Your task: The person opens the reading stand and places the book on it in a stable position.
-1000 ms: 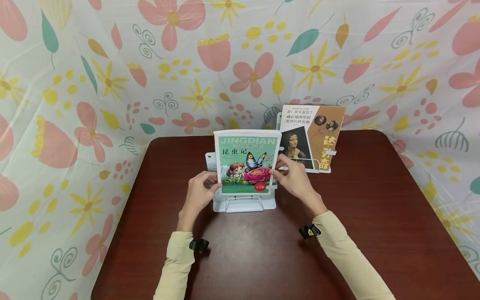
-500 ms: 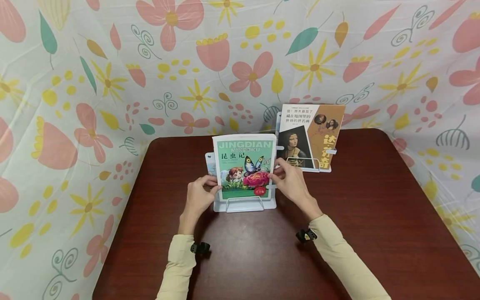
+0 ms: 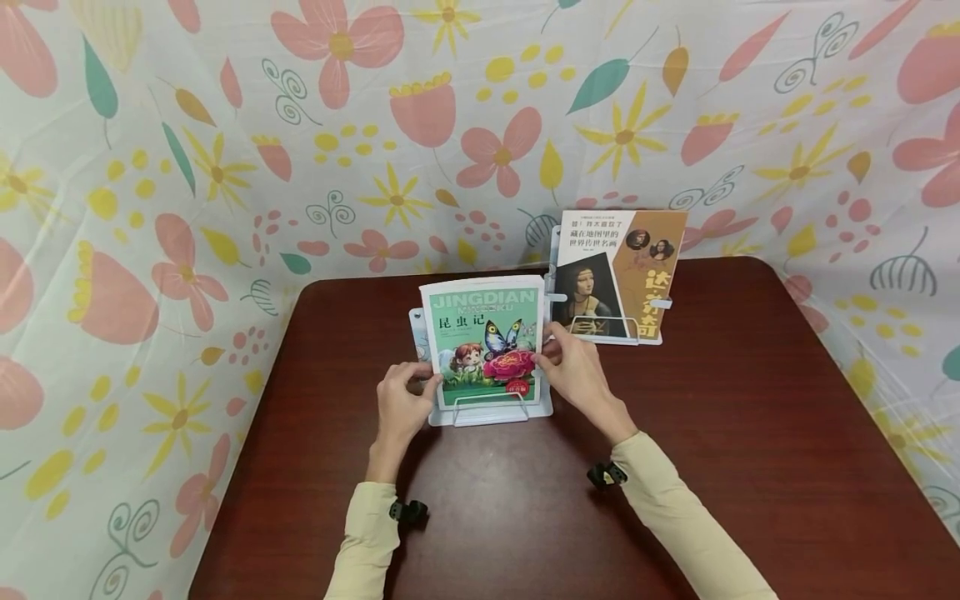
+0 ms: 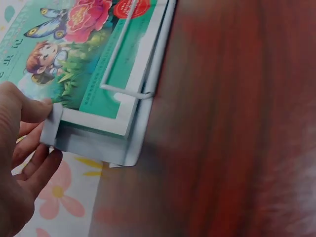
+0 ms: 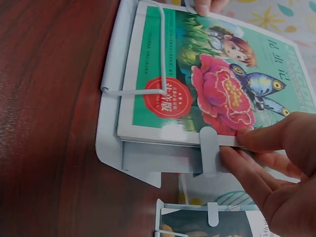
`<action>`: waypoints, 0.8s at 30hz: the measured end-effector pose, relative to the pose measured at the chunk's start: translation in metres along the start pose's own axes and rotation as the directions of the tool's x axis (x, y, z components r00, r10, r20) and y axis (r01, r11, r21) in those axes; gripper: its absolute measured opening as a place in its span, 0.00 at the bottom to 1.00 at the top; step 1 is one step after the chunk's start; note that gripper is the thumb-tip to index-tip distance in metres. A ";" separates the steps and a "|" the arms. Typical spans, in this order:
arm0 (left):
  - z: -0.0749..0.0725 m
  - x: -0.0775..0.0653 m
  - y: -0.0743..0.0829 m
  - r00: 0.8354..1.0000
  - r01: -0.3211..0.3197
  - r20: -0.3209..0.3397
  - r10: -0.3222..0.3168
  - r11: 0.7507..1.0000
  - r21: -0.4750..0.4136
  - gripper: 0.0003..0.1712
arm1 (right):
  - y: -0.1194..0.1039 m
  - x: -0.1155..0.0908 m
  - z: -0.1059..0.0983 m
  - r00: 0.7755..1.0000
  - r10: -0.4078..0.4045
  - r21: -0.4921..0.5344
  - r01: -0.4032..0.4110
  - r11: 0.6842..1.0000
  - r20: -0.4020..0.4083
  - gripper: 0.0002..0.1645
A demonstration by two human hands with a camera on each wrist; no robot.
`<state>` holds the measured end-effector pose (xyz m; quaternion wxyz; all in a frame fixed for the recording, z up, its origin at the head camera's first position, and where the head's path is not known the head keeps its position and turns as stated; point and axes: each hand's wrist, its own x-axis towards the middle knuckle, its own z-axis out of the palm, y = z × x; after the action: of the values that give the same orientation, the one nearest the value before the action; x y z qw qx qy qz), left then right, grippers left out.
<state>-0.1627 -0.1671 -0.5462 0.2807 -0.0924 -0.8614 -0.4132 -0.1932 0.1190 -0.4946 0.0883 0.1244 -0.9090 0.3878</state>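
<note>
A green-covered children's book point(image 3: 491, 333), with a girl, a butterfly and a pink flower on it, leans upright in a white metal book stand point(image 3: 542, 411). Its lower edge sits behind the wire holder point(image 5: 133, 92) at the front. At the left edge, my left hand point(image 3: 401, 404) pinches the book beside the side tab point(image 4: 52, 124), its thumb in front and fingers behind. My right hand point(image 3: 581, 371) grips the opposite edge, thumb on the cover next to the other tab point(image 5: 209, 150). The stand's back is mostly hidden behind the book.
Behind and to the right, a second book point(image 3: 651, 267) with a portrait on its cover stands in another white stand point(image 3: 552, 250). Both stands are on a dark reddish-brown table point(image 3: 480, 508). A floral curtain point(image 3: 300, 142) hangs along the back and sides.
The green book has come down into the stand, its lower edge now behind the front wire. Both hands have moved down with it, still at its sides.
</note>
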 end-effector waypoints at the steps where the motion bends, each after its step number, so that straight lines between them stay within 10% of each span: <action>1: 0.001 -0.001 -0.001 1.000 0.002 -0.018 -0.002 1.000 -0.007 0.07 | 0.000 0.000 0.001 1.000 -0.005 0.009 0.005 1.000 0.001 0.16; 8: -0.001 -0.010 -0.007 0.991 0.099 -0.075 -0.107 0.990 -0.103 0.10 | 0.005 -0.012 0.004 0.999 0.011 0.125 -0.005 0.992 -0.051 0.15; 13: -0.011 -0.027 0.001 0.924 0.382 -0.018 -0.382 0.924 0.003 0.07 | 0.018 -0.035 0.003 0.986 0.128 0.187 -0.107 0.977 -0.106 0.12; 17: -0.013 -0.038 0.013 0.864 0.486 0.098 -0.494 0.869 0.093 0.12 | 0.020 -0.052 0.005 0.967 0.251 0.227 -0.251 0.941 0.032 0.20; 24: -0.003 -0.041 0.029 0.837 0.518 0.148 -0.527 0.850 0.096 0.18 | 0.010 -0.064 0.023 0.916 0.313 0.175 -0.360 0.916 0.250 0.36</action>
<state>-0.1159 -0.1480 -0.5486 0.0859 0.1188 -0.8850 -0.4420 -0.1366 0.1195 -0.5335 -0.0940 0.0158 -0.8731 0.4782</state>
